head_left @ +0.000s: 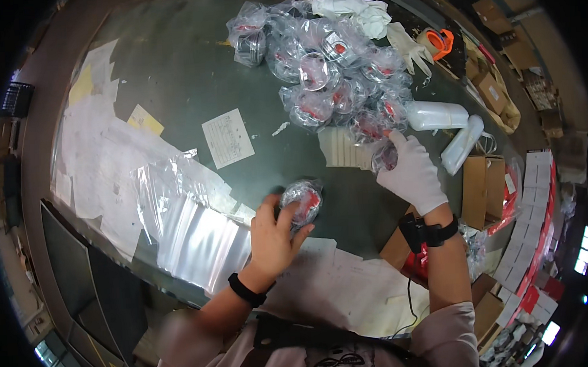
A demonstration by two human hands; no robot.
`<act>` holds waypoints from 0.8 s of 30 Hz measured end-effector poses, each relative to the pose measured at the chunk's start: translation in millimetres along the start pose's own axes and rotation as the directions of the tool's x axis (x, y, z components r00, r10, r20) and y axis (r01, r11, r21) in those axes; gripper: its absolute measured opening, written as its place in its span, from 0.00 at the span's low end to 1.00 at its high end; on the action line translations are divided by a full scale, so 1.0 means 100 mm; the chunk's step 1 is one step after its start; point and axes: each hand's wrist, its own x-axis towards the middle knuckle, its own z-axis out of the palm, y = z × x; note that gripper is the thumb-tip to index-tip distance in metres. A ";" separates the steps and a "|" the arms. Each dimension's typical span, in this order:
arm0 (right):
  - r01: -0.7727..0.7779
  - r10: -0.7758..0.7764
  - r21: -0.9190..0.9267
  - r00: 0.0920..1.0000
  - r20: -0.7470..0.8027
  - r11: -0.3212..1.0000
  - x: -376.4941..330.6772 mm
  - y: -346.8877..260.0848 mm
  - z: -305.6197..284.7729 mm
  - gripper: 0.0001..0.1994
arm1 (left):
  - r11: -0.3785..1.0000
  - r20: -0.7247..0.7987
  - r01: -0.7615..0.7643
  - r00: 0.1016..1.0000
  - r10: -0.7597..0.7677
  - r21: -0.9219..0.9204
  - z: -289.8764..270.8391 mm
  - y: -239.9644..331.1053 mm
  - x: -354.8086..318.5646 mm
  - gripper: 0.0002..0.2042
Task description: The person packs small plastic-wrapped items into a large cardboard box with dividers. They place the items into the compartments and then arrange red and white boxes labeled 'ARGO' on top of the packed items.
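Station notes, standing opposite the bench. Left hand [270, 242], bare: fingers half curled and spread over the near-left side of a bagged round piece [306, 201] on the dark table [164, 64]. Contact looks light, perhaps to steady a rounded thing in slippery film; cannot tell whether it is gripped. Right hand [413, 175], white-gloved: fingers extended, tips at a second bagged piece [385, 158] on the near edge of the heap [337, 47]. Cannot tell whether they close on it. The glove presumably spares the surfaces from marks.

Heap sits far side, within the right arm's reach; a fanned stack of clear sleeves [201, 246] lies near the left forearm, likely for easy access.

Materials: pieces are round, shiny, metallic-looking, with red patches, in loose crinkled film. Sleeves flat, glossy, sharply reflective. Paper slip [229, 138] matte, rectangular. White rolls [437, 115] smooth, cylindrical. Open cardboard box [483, 191] brown, stiff-walled. Spare glove [409, 50] limp, soft-looking.
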 end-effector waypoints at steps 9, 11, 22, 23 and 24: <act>0.016 -0.017 0.025 1.000 0.009 1.000 0.00 -0.04 0.20 0.32 | 0.989 0.010 -0.041 0.999 0.040 0.140 0.12 -0.07 -0.13 0.25; 0.014 -0.014 -0.001 1.000 -0.001 1.000 0.01 0.00 0.20 0.30 | 0.996 -0.026 -0.027 0.999 0.029 0.085 0.04 0.02 -0.07 0.29; -0.173 0.174 0.026 0.982 -0.069 0.985 0.14 -0.17 0.54 0.27 | 0.956 0.106 -0.026 0.994 -0.006 0.293 0.38 0.15 0.82 0.32; -0.219 0.222 0.039 0.973 -0.071 0.975 0.08 -0.21 0.51 0.28 | 0.964 0.068 0.014 0.997 -0.034 0.265 0.36 0.17 0.99 0.30; -0.266 0.269 0.054 0.960 -0.072 0.963 0.03 -0.26 0.48 0.29 | 0.960 0.069 0.052 0.995 -0.073 0.274 0.34 0.20 1.16 0.29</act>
